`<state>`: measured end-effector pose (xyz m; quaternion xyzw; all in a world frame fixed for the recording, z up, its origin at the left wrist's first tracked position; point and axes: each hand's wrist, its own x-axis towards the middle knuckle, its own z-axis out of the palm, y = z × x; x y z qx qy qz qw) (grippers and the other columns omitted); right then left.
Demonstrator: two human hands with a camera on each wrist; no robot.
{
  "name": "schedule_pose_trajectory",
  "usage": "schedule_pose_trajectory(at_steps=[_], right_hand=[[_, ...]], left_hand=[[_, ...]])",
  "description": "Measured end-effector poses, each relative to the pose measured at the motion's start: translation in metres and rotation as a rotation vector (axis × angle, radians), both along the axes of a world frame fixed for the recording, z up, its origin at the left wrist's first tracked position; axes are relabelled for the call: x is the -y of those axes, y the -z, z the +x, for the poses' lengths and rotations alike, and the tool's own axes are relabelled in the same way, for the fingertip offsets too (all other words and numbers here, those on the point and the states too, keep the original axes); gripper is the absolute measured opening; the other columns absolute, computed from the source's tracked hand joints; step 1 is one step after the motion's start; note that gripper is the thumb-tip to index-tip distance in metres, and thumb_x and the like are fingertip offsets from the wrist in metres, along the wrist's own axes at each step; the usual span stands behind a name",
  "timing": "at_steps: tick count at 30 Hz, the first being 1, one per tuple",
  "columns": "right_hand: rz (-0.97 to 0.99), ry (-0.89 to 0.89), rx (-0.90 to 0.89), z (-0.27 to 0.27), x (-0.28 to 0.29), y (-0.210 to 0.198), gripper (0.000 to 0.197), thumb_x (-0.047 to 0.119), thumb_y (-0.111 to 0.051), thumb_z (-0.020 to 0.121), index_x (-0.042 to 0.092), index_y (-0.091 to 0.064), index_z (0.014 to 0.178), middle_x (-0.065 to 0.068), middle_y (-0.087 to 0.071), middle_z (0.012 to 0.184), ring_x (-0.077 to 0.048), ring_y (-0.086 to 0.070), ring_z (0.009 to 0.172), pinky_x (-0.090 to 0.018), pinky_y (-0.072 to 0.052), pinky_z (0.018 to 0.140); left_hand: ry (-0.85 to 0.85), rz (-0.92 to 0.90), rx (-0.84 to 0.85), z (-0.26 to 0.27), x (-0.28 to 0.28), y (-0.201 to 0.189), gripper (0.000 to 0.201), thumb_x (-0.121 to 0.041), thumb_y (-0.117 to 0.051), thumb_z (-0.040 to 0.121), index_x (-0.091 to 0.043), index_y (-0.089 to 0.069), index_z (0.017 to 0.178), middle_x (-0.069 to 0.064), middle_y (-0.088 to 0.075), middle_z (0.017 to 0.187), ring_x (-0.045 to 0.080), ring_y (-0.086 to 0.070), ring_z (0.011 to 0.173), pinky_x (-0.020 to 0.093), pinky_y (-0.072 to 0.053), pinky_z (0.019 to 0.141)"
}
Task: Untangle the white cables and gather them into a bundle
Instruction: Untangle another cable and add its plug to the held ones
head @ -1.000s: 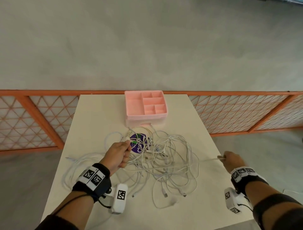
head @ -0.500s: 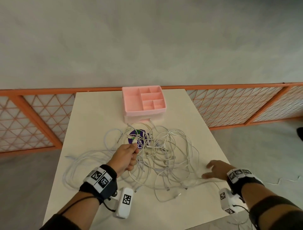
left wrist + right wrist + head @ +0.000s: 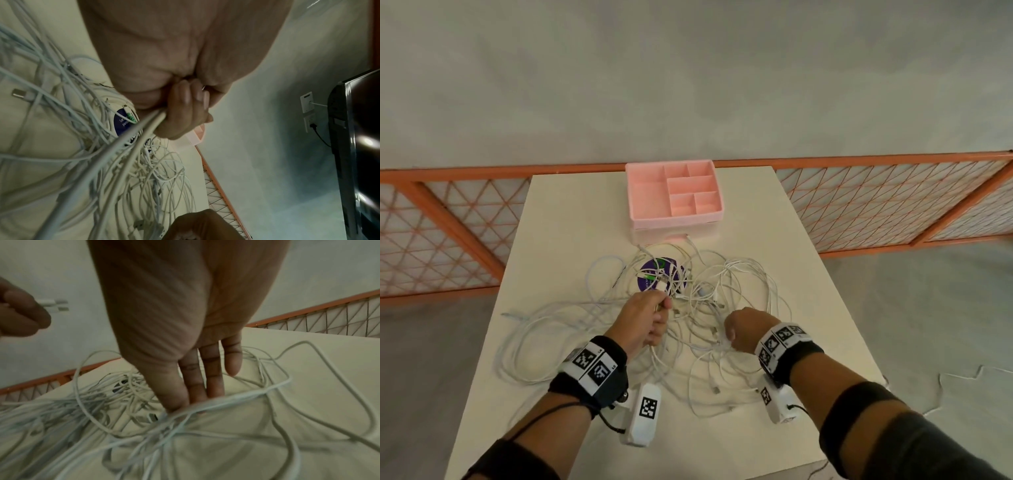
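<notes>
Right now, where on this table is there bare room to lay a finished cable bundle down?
Bare table lies right of the pink tray, also left of the tray, and along the near edge. The middle is crowded: white cables sprawl between the left hand and right hand.

Even, diffuse lighting is seen in the head view, with faint shadows under the white cables (image 3: 722,308) on the table (image 3: 774,212); straight lines are bowed toward the edges. Both wrist views are dimmer and green-tinted. Motion blur is shown on near cables, and a bright glare spot on the dark screen (image 3: 359,146).
</notes>
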<state>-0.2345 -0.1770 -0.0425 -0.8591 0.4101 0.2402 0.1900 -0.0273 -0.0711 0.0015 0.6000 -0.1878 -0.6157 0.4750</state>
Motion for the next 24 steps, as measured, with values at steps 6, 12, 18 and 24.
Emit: schedule_pose_trajectory(at_steps=[6, 12, 18, 24], right_hand=[[0.051, 0.049, 0.102, -0.005, 0.015, -0.004, 0.017, 0.014, -0.057, 0.086, 0.008, -0.071, 0.094, -0.009, -0.071, 0.099, -0.026, -0.067, 0.092, -0.032, -0.054, 0.079], [0.022, 0.282, 0.547, -0.004, 0.045, -0.056, 0.008, 0.011, -0.061, 0.085, 0.012, -0.066, 0.079, 0.002, -0.068, 0.074, -0.016, -0.064, 0.073, -0.022, -0.048, 0.064], [-0.216, 0.415, 0.898, 0.008, 0.056, -0.067, 0.006, 0.014, -0.055, 0.095, 0.012, -0.060, 0.091, 0.002, -0.060, 0.085, -0.008, -0.054, 0.069, -0.015, -0.040, 0.061], [-0.275, 0.340, 0.437, -0.015, 0.046, -0.033, 0.012, 0.024, -0.055, 0.093, 0.021, -0.062, 0.102, 0.000, -0.060, 0.105, -0.023, -0.060, 0.095, -0.042, -0.050, 0.087]], left_hand=[[-0.025, -0.023, -0.008, 0.000, 0.004, -0.003, 0.028, -0.017, -0.038, 0.101, -0.014, -0.052, 0.077, -0.004, -0.033, 0.053, 0.008, -0.023, 0.040, 0.019, -0.015, 0.043], [-0.032, -0.048, -0.010, -0.004, 0.008, -0.006, 0.026, -0.015, -0.039, 0.100, -0.014, -0.052, 0.077, -0.003, -0.034, 0.053, 0.008, -0.024, 0.040, 0.017, -0.016, 0.042], [-0.030, -0.076, -0.019, -0.007, 0.011, -0.007, 0.025, -0.015, -0.040, 0.102, -0.011, -0.053, 0.080, 0.000, -0.039, 0.054, 0.009, -0.027, 0.039, 0.015, -0.019, 0.040], [-0.024, -0.069, 0.004, -0.005, 0.006, -0.008, 0.024, -0.015, -0.040, 0.102, -0.011, -0.052, 0.081, 0.000, -0.042, 0.054, 0.008, -0.028, 0.038, 0.015, -0.019, 0.040]])
